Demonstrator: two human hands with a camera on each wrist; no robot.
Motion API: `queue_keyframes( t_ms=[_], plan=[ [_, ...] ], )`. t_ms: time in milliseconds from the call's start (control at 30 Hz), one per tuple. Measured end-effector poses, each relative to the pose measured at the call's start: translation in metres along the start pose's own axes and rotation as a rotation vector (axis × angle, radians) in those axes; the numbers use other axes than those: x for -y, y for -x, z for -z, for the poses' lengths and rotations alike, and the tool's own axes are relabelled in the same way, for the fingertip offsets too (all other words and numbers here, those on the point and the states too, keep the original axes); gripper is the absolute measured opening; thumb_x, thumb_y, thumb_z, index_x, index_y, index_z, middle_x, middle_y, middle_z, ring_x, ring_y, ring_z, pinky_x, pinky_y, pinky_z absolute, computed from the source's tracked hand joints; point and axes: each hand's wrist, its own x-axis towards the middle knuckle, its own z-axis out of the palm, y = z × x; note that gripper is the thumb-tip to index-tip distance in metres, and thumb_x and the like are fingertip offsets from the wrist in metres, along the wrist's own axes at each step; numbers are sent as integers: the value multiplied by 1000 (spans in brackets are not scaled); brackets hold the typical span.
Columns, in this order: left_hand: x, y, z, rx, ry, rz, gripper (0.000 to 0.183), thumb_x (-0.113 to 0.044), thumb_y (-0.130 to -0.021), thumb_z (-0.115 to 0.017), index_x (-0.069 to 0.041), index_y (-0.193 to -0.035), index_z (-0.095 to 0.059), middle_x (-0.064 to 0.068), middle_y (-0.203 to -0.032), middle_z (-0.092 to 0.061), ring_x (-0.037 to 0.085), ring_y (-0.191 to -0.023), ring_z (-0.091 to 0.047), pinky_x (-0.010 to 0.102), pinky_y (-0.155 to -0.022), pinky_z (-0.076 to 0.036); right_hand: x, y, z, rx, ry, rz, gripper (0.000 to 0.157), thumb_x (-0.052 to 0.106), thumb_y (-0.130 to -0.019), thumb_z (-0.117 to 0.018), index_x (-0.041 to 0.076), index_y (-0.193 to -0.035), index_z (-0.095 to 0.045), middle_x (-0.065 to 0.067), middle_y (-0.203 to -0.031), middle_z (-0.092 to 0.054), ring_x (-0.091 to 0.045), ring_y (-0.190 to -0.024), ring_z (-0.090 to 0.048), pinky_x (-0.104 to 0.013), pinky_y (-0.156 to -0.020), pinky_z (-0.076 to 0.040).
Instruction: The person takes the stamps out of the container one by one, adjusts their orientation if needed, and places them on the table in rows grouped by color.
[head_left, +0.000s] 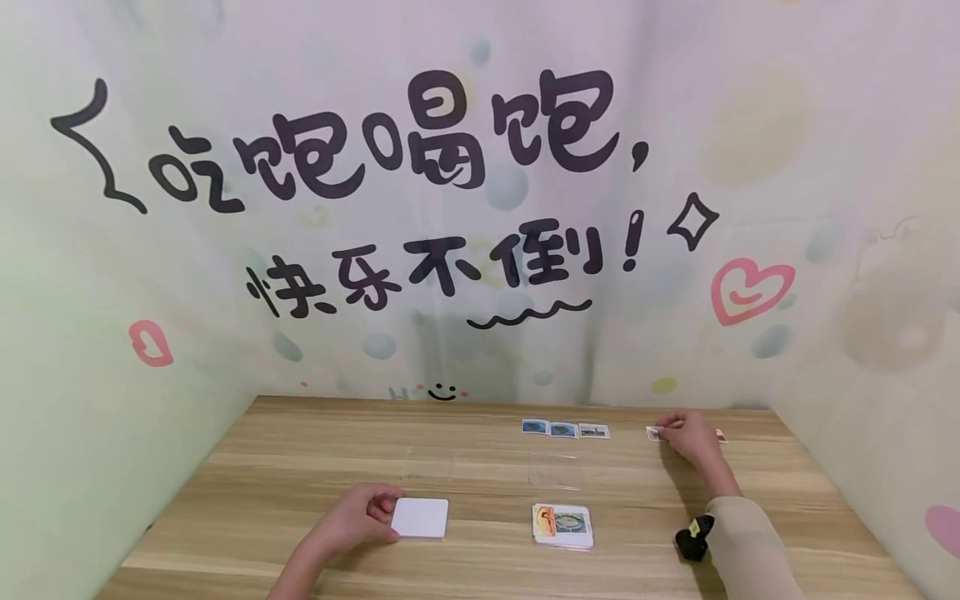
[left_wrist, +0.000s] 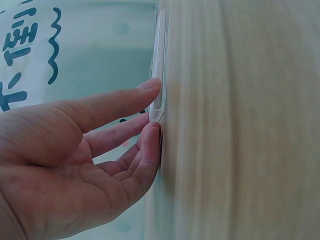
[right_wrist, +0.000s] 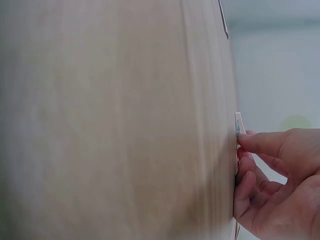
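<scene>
My left hand (head_left: 356,518) holds the left edge of a white card stack (head_left: 420,517) lying on the table. In the left wrist view the thumb (left_wrist: 150,85) is on its edge, the other fingers curl beside it, and a clear sleeve or case seems to surround the stack. At the far right, my right hand (head_left: 692,437) pinches a small stamp-like picture card (right_wrist: 238,122) at the table surface. Part of a white-edged card (head_left: 654,433) shows left of that hand and a reddish one (head_left: 722,435) right of it; the fingers hide what lies between.
Three small picture cards (head_left: 564,430) lie in a row at the back. A stack of picture cards (head_left: 562,525) lies front centre. Two clear plastic pieces (head_left: 429,475) (head_left: 555,482) lie mid-table. A patterned cloth wall (head_left: 480,358) stands behind the wooden table (head_left: 315,458).
</scene>
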Motion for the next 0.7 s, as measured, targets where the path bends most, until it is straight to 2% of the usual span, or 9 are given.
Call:
queue_keyframes(
  t_ms=[267,500,700],
  plan=[
    [2,-2,-1,-2,0,0,53,16,-73,-82,23,-121,-61,10,-95,-59,21,-85,-57,21,-72,-52,0,1,1,5,-19,-18,18,6,-96,-69,-11,-102,-69,-20,-87,-73,-13,-64,-57,-29,-59,-45],
    [1,-2,-1,-1,-1,12,53,16,-73,-82,23,-122,-61,11,-95,-58,21,-85,-56,21,-71,-51,2,2,1,-6,-2,-10,19,8,-94,-72,-10,-101,-69,-22,-90,-74,-11,-66,-57,-30,-62,-46],
    [-1,-1,0,0,-12,16,53,15,-74,-81,23,-122,-61,10,-95,-58,21,-86,-56,21,-72,-51,4,3,3,-1,-20,-17,21,9,-94,-73,-10,-101,-70,-17,-85,-75,-9,-63,-57,-30,-61,-43]
  ],
)
